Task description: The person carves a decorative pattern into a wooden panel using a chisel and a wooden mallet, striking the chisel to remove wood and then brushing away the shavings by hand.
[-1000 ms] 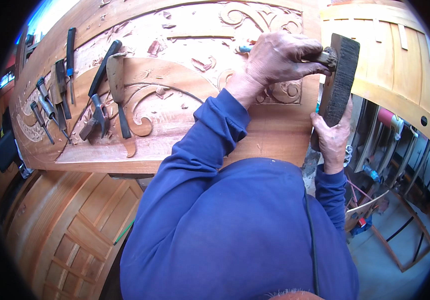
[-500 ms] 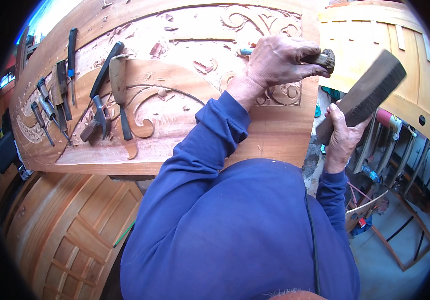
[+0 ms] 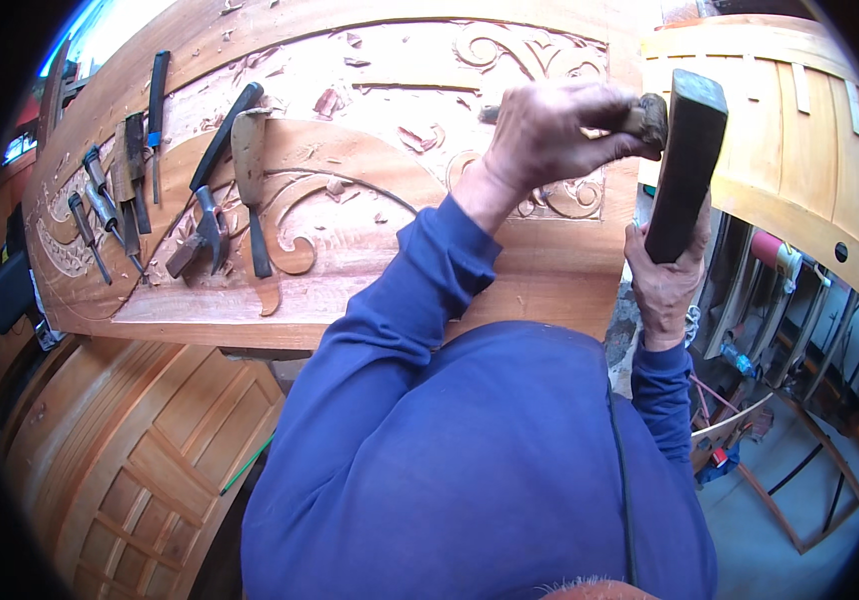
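My left hand [image 3: 548,135] is closed around the wooden handle of a chisel [image 3: 656,122], whose frayed butt end points right. Part of its blade shows left of the hand, low over the carved wooden panel [image 3: 540,290]. In my right hand [image 3: 668,285] is a dark, blocky wooden mallet [image 3: 685,170], gripped at its lower part and held upright at the panel's right edge. The mallet's face is at the chisel's butt, touching or nearly so. Scrolls and leaf shapes in relief lie under and around my left hand, which is slightly blurred.
Several chisels [image 3: 135,175] lie on the panel's left side, near a claw hammer [image 3: 212,230] and a wooden-handled chisel [image 3: 250,160]. Wood shavings [image 3: 330,102] are scattered across. A panelled door [image 3: 175,450] leans at lower left; another wooden panel [image 3: 780,120] stands at right.
My right hand has swung the mallet left, from tilted and apart to upright against or close to the chisel's butt. My left hand keeps its grip, almost in place.
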`<state>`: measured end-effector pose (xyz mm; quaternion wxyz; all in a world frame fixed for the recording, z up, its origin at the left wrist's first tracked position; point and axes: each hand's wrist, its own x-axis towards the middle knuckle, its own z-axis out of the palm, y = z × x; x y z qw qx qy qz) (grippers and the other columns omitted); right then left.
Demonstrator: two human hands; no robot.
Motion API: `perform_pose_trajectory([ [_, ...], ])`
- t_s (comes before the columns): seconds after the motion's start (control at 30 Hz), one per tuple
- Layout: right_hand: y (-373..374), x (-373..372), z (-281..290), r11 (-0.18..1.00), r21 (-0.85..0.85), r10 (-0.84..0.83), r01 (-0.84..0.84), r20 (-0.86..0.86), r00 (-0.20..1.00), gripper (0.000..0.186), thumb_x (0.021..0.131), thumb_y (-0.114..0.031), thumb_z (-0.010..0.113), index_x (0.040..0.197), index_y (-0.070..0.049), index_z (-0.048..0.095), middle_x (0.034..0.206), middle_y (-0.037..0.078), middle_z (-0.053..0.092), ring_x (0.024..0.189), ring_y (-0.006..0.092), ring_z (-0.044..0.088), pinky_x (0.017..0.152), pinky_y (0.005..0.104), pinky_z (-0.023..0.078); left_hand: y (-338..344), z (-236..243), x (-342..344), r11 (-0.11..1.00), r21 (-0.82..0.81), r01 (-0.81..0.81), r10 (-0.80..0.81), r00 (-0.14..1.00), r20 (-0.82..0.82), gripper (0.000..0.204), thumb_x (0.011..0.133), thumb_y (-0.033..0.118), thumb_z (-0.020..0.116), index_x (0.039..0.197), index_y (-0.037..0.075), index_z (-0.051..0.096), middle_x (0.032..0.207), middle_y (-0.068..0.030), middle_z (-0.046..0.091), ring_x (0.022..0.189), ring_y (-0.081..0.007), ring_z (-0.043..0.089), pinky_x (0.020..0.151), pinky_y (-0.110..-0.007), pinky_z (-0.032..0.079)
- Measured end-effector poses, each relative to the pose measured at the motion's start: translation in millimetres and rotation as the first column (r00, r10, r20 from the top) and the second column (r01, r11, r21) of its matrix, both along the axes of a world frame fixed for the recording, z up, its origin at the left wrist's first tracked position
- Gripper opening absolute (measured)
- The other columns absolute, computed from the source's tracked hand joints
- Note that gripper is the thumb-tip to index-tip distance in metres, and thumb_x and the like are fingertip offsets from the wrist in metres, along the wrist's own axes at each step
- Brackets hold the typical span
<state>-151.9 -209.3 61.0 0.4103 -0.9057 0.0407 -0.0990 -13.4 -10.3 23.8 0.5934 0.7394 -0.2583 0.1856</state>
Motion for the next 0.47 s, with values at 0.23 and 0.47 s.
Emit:
perform_pose_trajectory([
  [0.23,2.9,-17.1,4.8,0.943,0.266,-0.182,0.2,-0.09,0.979,0.092,0.085,0.004,0.076,0.161,-0.007,0.026,0.126,0.009,0.061,0.104,0.0159,0.065,0.09,0.0305,0.055,-11.5,8.7,-24.2,0.97,0.243,0.014,-0.017,1.0,0.01,0.036,0.081,0.045,0.084,0.103,0.018,0.076,0.08,-0.0044,0.073,0.064,-0.0229,0.071,0.053,-0.035,0.053],
  [0.47,-2.3,-24.9,6.7,0.917,0.328,-0.206,0.229,-0.104,0.973,0.101,0.085,-0.001,0.08,0.165,-0.013,0.019,0.111,0.008,0.064,0.1,0.0174,0.065,0.094,0.0336,0.053,-17.8,-6.8,-1.3,0.959,0.271,0.087,-0.089,0.996,-0.005,0.036,0.086,0.049,0.076,0.104,0.018,0.073,0.082,-0.0029,0.07,0.075,-0.0246,0.072,0.062,-0.038,0.056],
])
